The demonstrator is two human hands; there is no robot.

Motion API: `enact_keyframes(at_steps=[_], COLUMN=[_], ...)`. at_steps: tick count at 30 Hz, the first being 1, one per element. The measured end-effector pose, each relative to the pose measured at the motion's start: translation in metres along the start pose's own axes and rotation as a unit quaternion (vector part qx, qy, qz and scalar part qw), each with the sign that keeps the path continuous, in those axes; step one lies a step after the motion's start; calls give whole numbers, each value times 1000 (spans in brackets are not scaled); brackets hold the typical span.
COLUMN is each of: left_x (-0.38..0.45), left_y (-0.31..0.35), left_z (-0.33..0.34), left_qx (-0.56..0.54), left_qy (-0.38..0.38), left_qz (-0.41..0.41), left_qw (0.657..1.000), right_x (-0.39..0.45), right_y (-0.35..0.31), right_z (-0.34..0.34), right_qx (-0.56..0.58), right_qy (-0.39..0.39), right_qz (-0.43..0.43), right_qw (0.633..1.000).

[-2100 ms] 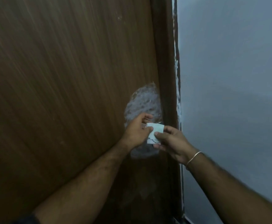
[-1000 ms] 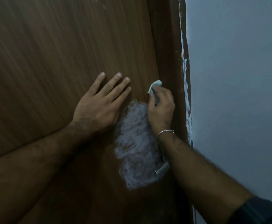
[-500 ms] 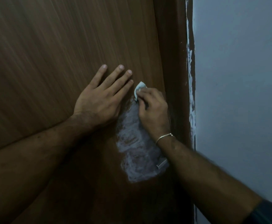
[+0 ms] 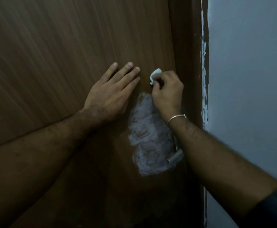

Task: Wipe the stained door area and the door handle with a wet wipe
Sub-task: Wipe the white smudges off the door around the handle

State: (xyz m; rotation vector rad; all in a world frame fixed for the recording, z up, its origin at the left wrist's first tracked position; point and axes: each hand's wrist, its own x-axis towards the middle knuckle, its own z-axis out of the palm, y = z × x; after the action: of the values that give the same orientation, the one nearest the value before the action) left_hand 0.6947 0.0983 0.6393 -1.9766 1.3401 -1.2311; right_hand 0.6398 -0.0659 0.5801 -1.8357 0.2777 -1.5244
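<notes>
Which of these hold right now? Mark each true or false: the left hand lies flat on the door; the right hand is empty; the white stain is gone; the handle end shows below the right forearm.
1. The left hand lies flat on the wooden door. True.
2. The right hand is empty. False: it grips a wet wipe.
3. The white stain is gone. False: a large patch remains below the right hand.
4. The metal door handle end shows by the right forearm. True.

A grey-blue wall [image 4: 249, 79] fills the right side. A brown frame [image 4: 187, 38] borders it, with rough white paint smears [image 4: 204, 51] along the joint.
</notes>
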Motion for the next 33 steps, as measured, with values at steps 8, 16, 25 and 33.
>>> enact_keyframes(at_steps=[8, 16, 25, 33], left_x=[-14, -20, -25, -30], left_y=[1, 3, 5, 3], left_z=[7, 12, 5, 3], left_qx=[20, 27, 1, -5], left_qy=[45, 65, 40, 21], left_qz=[-17, -21, -21, -14], left_qw=[999, 997, 999, 1000], right_x=[-15, -33, -42, -50], right_y=[-8, -11, -21, -30], right_z=[1, 4, 9, 18], right_qx=[6, 6, 15, 27], right_qy=[-40, -83, -98, -90], right_qz=[-26, -50, -58, -23], right_qw=[999, 995, 993, 995])
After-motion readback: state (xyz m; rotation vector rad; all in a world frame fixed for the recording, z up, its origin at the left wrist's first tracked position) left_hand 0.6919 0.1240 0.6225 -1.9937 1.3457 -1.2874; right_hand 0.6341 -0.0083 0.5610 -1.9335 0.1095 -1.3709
